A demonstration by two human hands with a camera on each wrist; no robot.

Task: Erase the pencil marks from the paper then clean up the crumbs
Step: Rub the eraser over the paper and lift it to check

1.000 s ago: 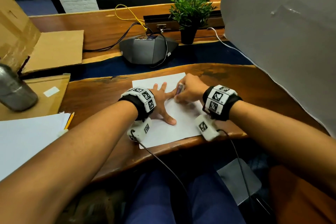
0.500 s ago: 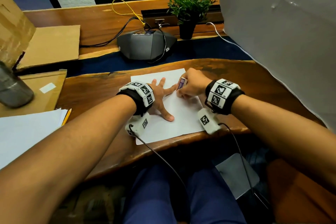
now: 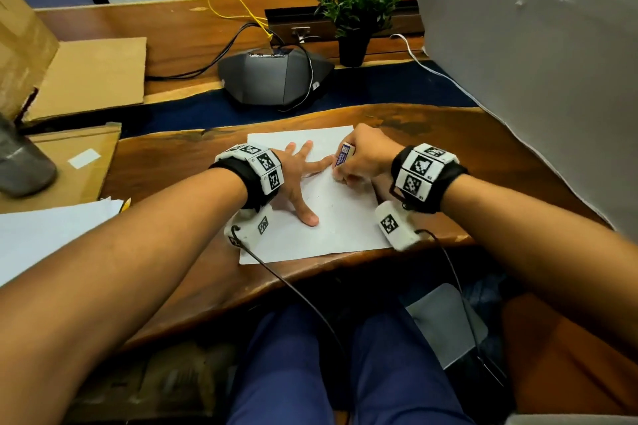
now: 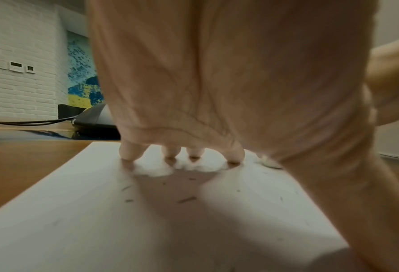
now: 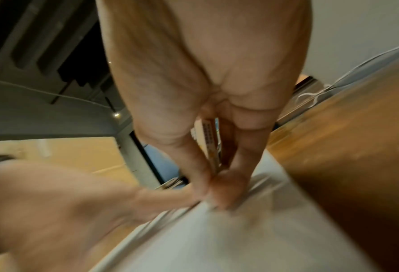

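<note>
Left hand (image 3: 297, 179) pins paper (image 3: 331, 217) (fingers splayed flat); right hand (image 3: 362, 159) pinches eraser (image 3: 343, 156).

Person is wearing black wrist straps (image 3: 428, 183) w/ white blocks bearing b&w square markers, one set per wrist. White camera pods (image 3: 397, 226) are hanging under each, black cables (image 3: 293, 290) trailing toward 6 o'clock over blue trousers (image 3: 286, 373). Forearms are showing bare, no sleeves.

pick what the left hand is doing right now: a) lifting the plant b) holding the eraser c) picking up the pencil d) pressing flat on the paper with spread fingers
d: the left hand lies spread on the paper, while the right hand holds the eraser.
</note>
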